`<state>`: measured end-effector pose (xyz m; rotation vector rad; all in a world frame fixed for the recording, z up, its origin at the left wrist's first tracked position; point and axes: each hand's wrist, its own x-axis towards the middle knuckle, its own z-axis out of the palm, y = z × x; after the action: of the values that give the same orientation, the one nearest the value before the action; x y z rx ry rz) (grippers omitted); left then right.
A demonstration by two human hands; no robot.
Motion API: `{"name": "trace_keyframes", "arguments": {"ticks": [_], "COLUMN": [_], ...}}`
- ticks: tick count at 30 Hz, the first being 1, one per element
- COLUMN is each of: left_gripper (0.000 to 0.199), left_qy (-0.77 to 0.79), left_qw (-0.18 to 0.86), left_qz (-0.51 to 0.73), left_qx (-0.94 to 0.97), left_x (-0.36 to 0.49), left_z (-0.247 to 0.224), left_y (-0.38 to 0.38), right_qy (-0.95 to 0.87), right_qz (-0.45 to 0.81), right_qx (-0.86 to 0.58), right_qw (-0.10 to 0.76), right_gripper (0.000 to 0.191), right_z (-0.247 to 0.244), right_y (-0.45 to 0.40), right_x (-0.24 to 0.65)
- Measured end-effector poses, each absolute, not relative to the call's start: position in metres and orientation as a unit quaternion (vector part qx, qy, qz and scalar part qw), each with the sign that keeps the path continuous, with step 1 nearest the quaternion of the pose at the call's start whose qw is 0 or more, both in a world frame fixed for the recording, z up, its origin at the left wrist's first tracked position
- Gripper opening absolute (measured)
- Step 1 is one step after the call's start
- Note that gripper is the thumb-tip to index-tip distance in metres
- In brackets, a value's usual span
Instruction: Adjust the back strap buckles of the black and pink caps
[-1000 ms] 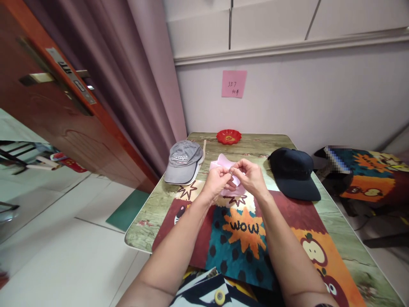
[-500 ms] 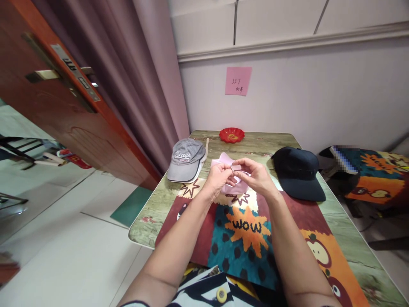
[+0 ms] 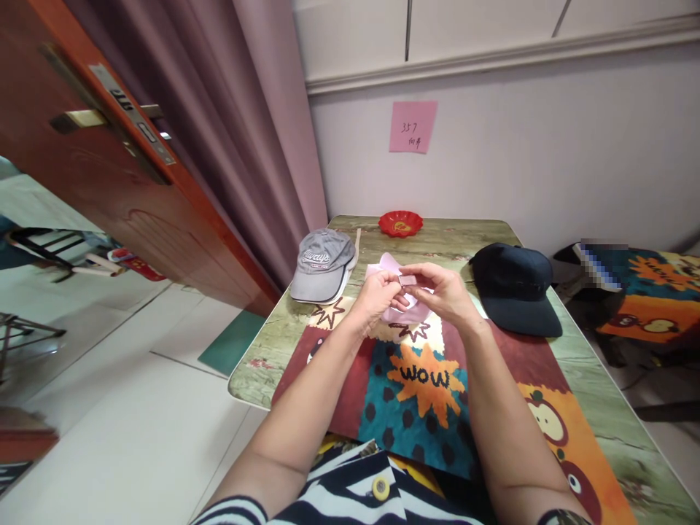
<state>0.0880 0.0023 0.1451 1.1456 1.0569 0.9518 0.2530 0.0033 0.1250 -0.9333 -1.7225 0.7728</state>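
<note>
A light pink cap [image 3: 405,315] rests on the table, partly covered by my hands. Its short back strap [image 3: 407,280] stretches between my fingertips. My left hand [image 3: 378,297] is closed in a pinch at the strap's left end. From the other side, my right hand [image 3: 442,289] pinches the strap between thumb and fingers. How the strap is fastened is too small to make out. To the left sits a grey cap [image 3: 322,264] with lettering on its front. A black cap [image 3: 512,281] lies to the right of my right hand.
A red scalloped dish [image 3: 401,224] stands at the table's far edge. Beneath my forearms lies a colourful "WOW" mat [image 3: 425,379] on the green wood-patterned table [image 3: 257,375]. An open wooden door [image 3: 158,211] and a curtain [image 3: 262,131] are at the left; a wall is behind.
My view has shifted slightly, so the scene sits a little higher and further right. Both hands stay together at the pink cap's strap, with small finger movements.
</note>
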Motion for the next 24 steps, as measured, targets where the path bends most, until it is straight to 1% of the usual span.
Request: {"name": "trace_keyframes", "arguments": {"ticks": [3,8,13,19,21,24], "left_gripper": [0.009,0.011,0.009,0.004,0.005,0.01], "left_qy": [0.455,0.449,0.454,0.41,0.413,0.433], "left_qw": [0.594,0.579,0.605,0.664,0.663,0.633], "left_qz": [0.405,0.408,0.42,0.441,0.439,0.441], "left_qx": [0.526,0.544,0.502,0.443,0.444,0.466], "left_x": [0.086,0.0844,0.0864,0.0821,0.0798,0.0789], "left_z": [0.1446,0.1464,0.1453,0.1405,0.1416,0.1448], "left_y": [0.0016,0.0017,0.0042,0.0083,0.008,0.0059], "right_qy": [-0.738,-0.761,-0.776,-0.764,-0.759,-0.757], "right_qz": [0.262,0.211,0.155,0.161,0.168,0.173], "right_qx": [-0.4,-0.4,-0.407,-0.412,-0.414,-0.415], "right_qw": [0.476,0.465,0.456,0.469,0.473,0.474], "right_gripper": [0.025,0.023,0.021,0.021,0.02,0.02], "right_z": [0.1273,0.1293,0.1257,0.1229,0.123,0.1228], "right_y": [0.0036,0.004,0.0056,0.0066,0.0068,0.0071], "right_x": [0.2549,0.2546,0.2504,0.2488,0.2498,0.2496]}}
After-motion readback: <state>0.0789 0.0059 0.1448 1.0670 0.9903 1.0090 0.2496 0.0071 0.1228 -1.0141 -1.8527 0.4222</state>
